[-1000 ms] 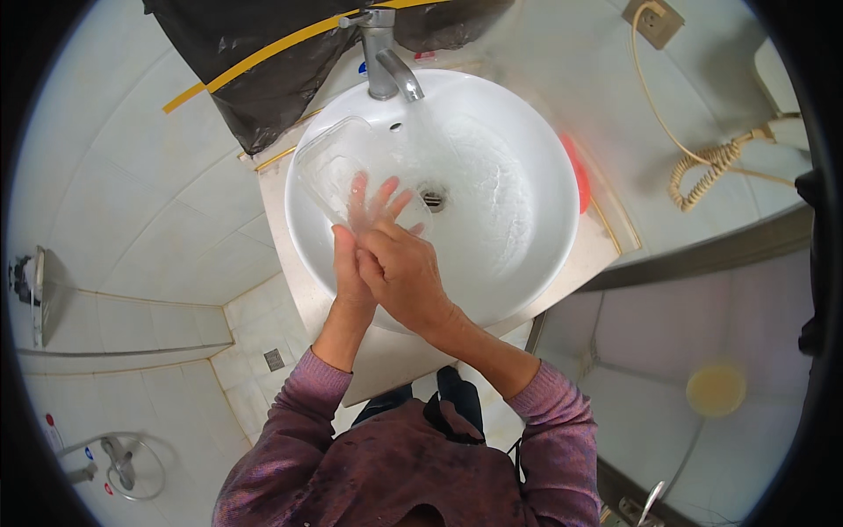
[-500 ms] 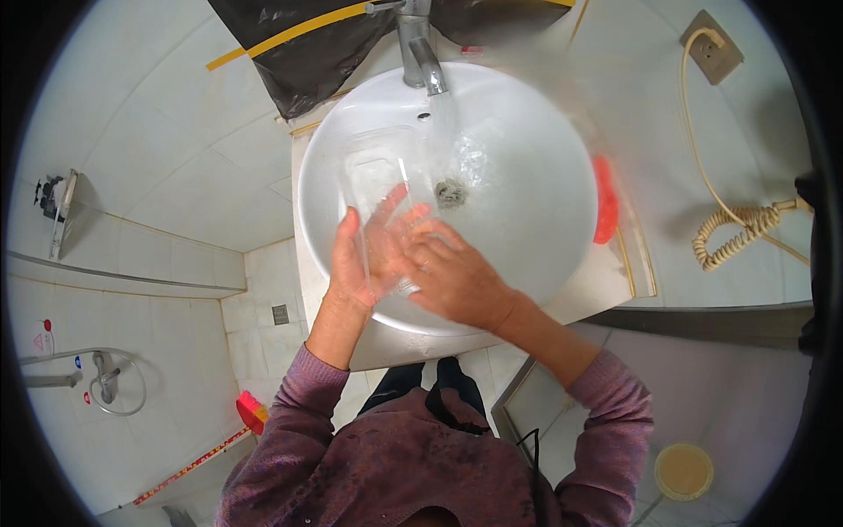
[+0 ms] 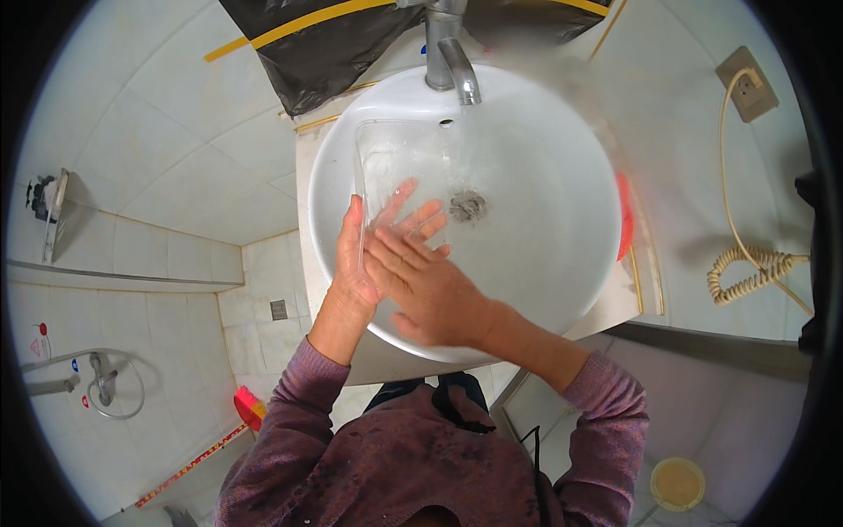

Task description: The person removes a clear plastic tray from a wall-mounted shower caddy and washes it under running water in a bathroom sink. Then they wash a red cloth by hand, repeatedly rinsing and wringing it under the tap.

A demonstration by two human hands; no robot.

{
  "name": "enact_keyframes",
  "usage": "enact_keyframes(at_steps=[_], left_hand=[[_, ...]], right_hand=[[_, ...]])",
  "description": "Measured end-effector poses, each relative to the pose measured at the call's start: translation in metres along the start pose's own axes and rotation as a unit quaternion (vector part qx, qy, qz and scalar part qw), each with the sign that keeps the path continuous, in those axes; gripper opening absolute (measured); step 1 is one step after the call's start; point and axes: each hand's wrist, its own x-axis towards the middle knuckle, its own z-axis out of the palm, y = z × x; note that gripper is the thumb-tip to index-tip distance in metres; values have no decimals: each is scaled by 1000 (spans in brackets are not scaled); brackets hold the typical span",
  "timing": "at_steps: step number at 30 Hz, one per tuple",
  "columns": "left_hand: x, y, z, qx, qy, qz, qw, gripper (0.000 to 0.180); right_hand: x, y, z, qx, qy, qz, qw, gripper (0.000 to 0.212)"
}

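Rinsing by hand seems underway: the left hand (image 3: 358, 274) holds a clear plastic container (image 3: 404, 147), fingers spread beneath, reaching ahead of that grip over the washbasin (image 3: 549, 255). The right hand (image 3: 439, 294) lies loosely open beside it, clasping nothing visible; rubbing calls for steady left-hand support.

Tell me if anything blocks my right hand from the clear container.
Nothing visible does. Your right hand lies over the near end of the container; whether it presses there is hard to tell. Your left hand holds it from beneath.
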Motion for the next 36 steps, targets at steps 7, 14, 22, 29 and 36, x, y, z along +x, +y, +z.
enact_keyframes(at_steps=[7, 14, 22, 29, 36], left_hand=[[5, 6, 2, 19, 71, 53, 996, 76], [13, 16, -2, 60, -27, 63, 996, 84], [17, 9, 8, 78, 48, 76, 993, 81], [16, 0, 6, 30, 38, 23, 999, 82], [7, 6, 11, -11, 44, -38, 998, 87]], right_hand=[[21, 22, -11, -71, 4, 69, 995, 73], [2, -4, 4, 28, 32, 53, 998, 54], [3, 12, 16, -84, 145, 52, 984, 29], [-9, 22, 7, -92, 106, 6, 990, 18], [-14, 18, -3, -93, 19, -18, 995, 26]])
